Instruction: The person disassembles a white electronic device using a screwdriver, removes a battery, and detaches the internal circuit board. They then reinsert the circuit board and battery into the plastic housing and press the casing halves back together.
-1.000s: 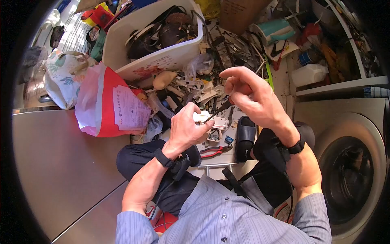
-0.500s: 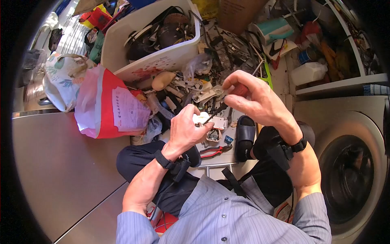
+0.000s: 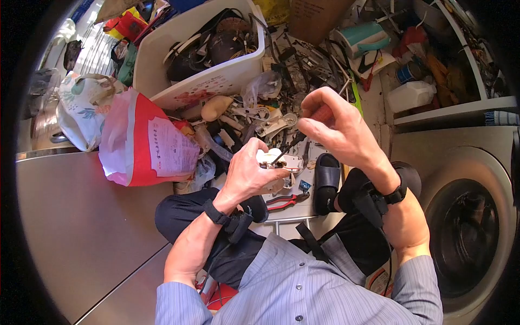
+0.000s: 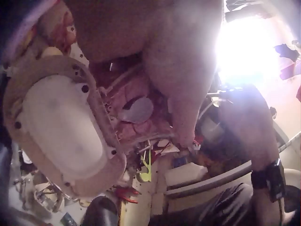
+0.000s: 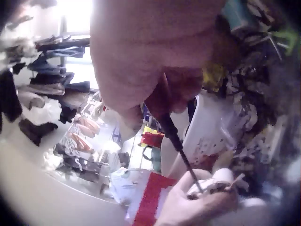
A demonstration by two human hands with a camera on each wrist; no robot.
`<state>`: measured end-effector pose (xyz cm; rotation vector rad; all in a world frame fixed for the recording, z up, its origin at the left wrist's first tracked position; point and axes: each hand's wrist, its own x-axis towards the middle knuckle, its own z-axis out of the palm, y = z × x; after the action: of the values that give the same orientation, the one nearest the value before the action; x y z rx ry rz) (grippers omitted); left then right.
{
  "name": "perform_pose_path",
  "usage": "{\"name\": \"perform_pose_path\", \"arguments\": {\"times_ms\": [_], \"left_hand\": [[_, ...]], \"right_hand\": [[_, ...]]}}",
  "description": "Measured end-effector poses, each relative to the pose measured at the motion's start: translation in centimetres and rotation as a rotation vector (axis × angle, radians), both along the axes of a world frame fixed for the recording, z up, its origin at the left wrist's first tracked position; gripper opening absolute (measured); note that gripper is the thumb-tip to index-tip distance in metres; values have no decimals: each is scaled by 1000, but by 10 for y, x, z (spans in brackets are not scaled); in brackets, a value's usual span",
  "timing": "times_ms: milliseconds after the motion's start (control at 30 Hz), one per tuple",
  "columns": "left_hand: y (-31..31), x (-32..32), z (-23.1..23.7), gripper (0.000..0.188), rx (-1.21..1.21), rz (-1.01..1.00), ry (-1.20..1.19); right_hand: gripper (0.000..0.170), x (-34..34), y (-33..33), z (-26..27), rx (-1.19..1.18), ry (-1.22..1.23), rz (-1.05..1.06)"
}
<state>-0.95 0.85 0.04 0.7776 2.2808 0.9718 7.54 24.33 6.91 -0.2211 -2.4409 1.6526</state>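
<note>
My left hand (image 3: 245, 172) holds a white plastic housing (image 3: 268, 156) between thumb and fingers, in front of my knees. In the left wrist view the housing (image 4: 62, 128) shows a rounded oblong face with small holes round its rim. To the right and higher, my right hand (image 3: 342, 131) grips the red handle of a screwdriver (image 3: 294, 143). Its black shaft slopes down to the left, and in the right wrist view the screwdriver (image 5: 186, 162) has its tip at the housing's open inner side. The contact point itself is partly hidden by the left hand.
Red-handled pliers (image 3: 286, 202) lie on the floor below the hands, near a dark slipper (image 3: 327, 181). Loose plastic parts and cables spread ahead, beside a white bin (image 3: 208, 84). A red and white bag (image 3: 149, 146) stands at left, a washing machine (image 3: 468, 216) at right.
The left hand has tilted the white housing, so more of it shows below the thumb. The right hand's fingers have shifted round the screwdriver handle while the tip stays at the housing.
</note>
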Motion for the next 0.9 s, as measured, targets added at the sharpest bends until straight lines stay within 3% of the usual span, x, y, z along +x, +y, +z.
{"name": "perform_pose_path", "arguments": {"times_ms": [33,167,400,467,500,567,667,900], "left_hand": [[0,0,0,63,0,-1,-1],[0,1,2,68,-15,-52,-74],[-2,-2,0,68,-15,-74,-146],[-3,-3,-2,67,-22,-75,-130],[-3,-3,-4,65,-31,-76,-115],[-5,-1,-7,63,-29,-92,-74],[-5,1,-11,60,-24,-119,-38],[-5,4,-15,56,38,-94,1]], "right_hand": [[24,0,-1,2,139,-41,-41],[22,1,-2,-7,214,-38,-69],[36,2,3,0,-137,-41,73],[29,1,1,-5,-89,116,96],[29,0,1,-3,-90,115,96],[24,-2,2,4,242,4,82],[21,-3,1,-2,304,2,55],[20,-2,-2,-1,5,86,150]]}}
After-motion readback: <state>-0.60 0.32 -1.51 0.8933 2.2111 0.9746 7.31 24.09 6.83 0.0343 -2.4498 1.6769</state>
